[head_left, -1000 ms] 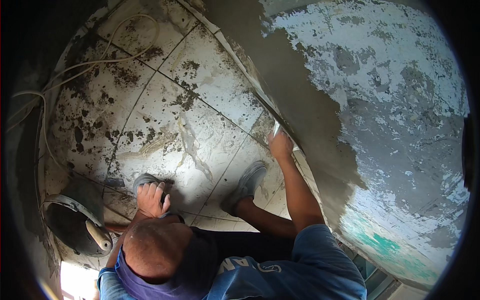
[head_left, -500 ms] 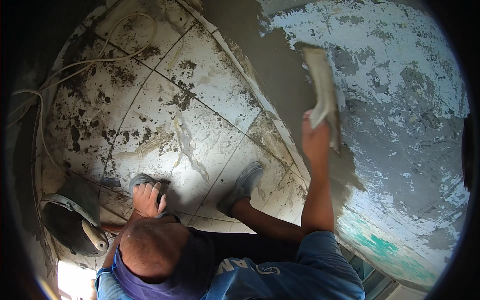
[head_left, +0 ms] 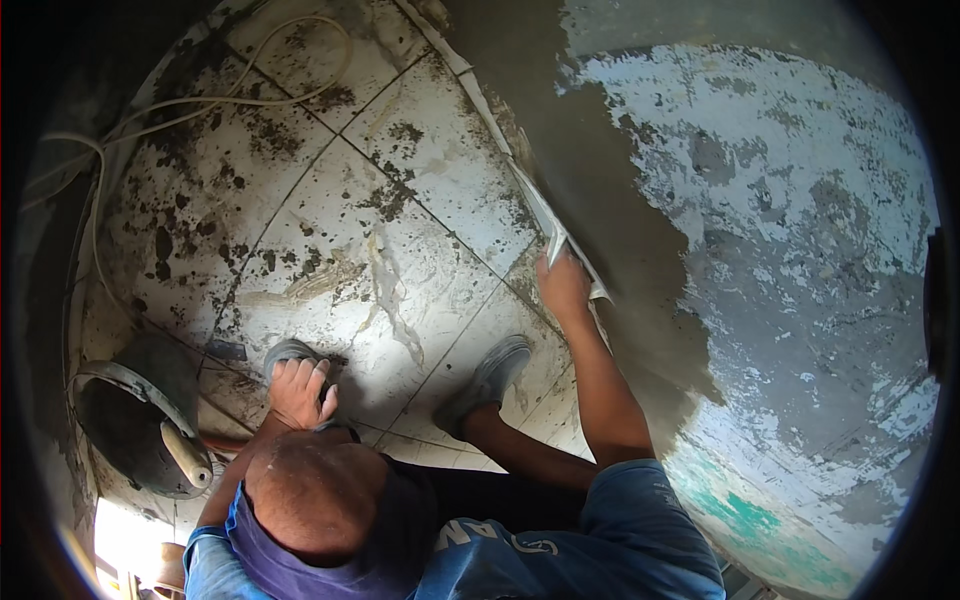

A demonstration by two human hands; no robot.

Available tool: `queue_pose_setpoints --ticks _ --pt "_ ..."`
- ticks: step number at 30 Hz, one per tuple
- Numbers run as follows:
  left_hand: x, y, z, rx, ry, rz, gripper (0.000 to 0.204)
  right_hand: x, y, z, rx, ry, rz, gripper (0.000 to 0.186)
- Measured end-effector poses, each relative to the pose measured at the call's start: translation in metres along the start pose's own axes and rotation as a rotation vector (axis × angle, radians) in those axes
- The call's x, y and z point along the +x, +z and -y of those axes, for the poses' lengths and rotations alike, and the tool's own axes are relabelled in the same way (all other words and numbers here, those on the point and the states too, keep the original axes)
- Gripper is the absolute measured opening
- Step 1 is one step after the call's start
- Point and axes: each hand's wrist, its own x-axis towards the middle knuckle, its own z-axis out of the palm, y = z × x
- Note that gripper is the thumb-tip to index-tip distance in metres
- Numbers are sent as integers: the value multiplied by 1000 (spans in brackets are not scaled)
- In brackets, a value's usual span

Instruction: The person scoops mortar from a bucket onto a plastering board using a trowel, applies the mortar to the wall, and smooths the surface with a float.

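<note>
My right hand [head_left: 565, 285] grips a plastering trowel [head_left: 553, 225] by its handle. The long pale blade is seen nearly edge-on, low along the wall's foot where it meets the tiled floor. Beside it runs a band of wet grey mortar [head_left: 630, 230], smooth at the floor side and ragged where it meets the old paint. My left hand [head_left: 298, 392] rests in front of my bent knee, over my left shoe [head_left: 290, 350]. Its fingers point forward, loosely bent with the thumb apart, and nothing shows in them.
A dark bucket [head_left: 135, 375] stands at the left, with a wooden-handled tool [head_left: 185, 455] leaning in it. A pale hose or cable [head_left: 230, 100] loops across the far left. Mortar crumbs spatter the white floor tiles [head_left: 320, 215]. Peeling pale blue paint [head_left: 800, 150] covers the wall at right.
My right hand has moved left and down with the trowel, from the upper edge of the mortar band to the wall's foot. My left hand stays in place; the view has shifted slightly.
</note>
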Motion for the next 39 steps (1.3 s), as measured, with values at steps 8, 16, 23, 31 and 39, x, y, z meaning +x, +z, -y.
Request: queue_pose_setpoints --ticks 8,16,23,31,39 --pt "-3 2 3 5 0 -4 42 41 2 32 -37 75 -2 38" --pt "-3 4 3 2 4 -13 42 22 -122 65 273 -262 -472 21" --pt "-1 1 2 3 4 -1 42 -5 -126 78 1118 -259 -374 14" --pt "-1 0 2 5 -1 -1 41 74 -58 144 1979 -649 -52 15" --pt "1 0 2 -7 1 -2 41 125 -46 149 1935 -348 -155 13"
